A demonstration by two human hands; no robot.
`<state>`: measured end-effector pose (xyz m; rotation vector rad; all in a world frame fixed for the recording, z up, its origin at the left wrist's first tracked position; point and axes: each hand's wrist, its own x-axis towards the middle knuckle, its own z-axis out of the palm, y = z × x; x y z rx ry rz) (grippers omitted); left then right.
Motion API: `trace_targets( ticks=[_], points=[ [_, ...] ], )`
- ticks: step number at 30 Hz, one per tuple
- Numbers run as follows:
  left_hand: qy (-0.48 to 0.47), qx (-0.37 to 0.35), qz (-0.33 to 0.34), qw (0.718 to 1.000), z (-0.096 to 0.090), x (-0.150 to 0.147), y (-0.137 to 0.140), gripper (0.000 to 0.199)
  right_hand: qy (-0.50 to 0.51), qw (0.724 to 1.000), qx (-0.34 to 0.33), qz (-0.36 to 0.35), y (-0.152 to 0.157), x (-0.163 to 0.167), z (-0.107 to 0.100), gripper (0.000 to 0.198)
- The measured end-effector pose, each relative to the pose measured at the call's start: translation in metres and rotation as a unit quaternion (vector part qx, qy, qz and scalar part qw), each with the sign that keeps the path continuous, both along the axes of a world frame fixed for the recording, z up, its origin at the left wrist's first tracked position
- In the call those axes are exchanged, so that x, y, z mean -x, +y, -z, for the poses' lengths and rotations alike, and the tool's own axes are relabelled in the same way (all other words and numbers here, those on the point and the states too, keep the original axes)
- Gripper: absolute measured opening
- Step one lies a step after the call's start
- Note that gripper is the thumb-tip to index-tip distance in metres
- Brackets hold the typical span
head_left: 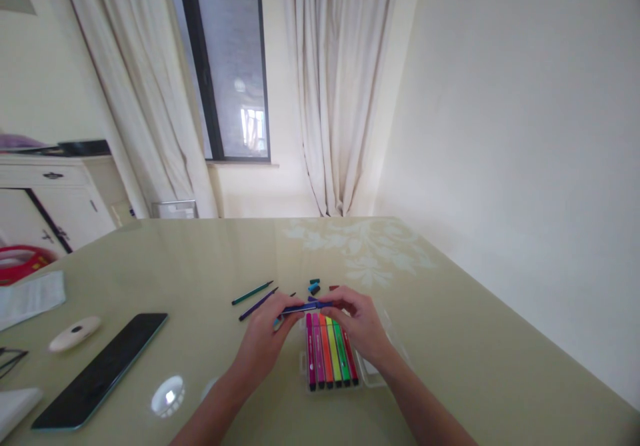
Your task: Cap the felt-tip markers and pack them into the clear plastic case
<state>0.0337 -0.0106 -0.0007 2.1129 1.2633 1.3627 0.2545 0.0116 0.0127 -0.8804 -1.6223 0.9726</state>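
My left hand (pixel 267 334) pinches the barrel of a dark blue marker (pixel 307 307). At the marker's other end my right hand (pixel 361 319) closes on a blue-violet part that looks like its cap; whether the two parts are joined I cannot tell. Just below the hands lies a clear plastic case (pixel 305 364) with several bright markers (pixel 330 356) in a row. Left of the hands rest a green uncapped marker (pixel 253 293) and a purple uncapped marker (pixel 257 305); another is mostly hidden by my left hand. Beyond the hands lie loose caps (pixel 314 287), and a red cap (pixel 334 288).
On the left of the glossy table (pixel 210 259) lie a dark tablet-like slab (pixel 103 373), a white oval device (pixel 76 334), papers (pixel 33 298) and a red round object (pixel 25 263). The case's clear lid (pixel 375 374) is under my right wrist. A wall (pixel 525 166) borders the right side.
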Motion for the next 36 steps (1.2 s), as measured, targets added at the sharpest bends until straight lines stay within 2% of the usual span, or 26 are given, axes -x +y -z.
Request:
trace_targets(
  ticks=[9,16,21,27,30,33,36],
  points=[
    [-0.014,0.015,-0.004,1.000,0.002,-0.007,-0.004,0.011,-0.017,1.000,-0.015,0.003,0.000,-0.003,-0.002,0.010],
    [-0.025,0.000,-0.007,1.000,-0.004,-0.020,-0.016,0.020,0.094,0.987,0.098,-0.082,0.003,-0.015,-0.005,0.013],
    [-0.040,-0.003,-0.041,0.998,-0.008,-0.024,-0.020,0.024,0.167,0.979,0.100,-0.060,0.008,-0.024,-0.005,0.016],
    [-0.051,-0.073,-0.039,0.995,-0.005,-0.024,-0.019,0.017,0.198,0.972,0.123,-0.041,0.009,-0.022,-0.004,0.023],
    [-0.047,-0.098,-0.043,0.993,-0.004,-0.022,-0.018,0.017,0.188,0.969,0.147,-0.056,0.005,-0.019,-0.006,0.026],
    [-0.024,-0.098,-0.048,0.994,0.000,-0.023,-0.018,0.019,0.174,0.969,0.163,-0.070,0.002,-0.015,-0.007,0.031],
    [0.020,-0.062,-0.048,0.997,0.009,-0.031,-0.022,0.028,0.170,0.971,0.162,-0.036,0.007,-0.017,-0.008,0.040]
  ],
)
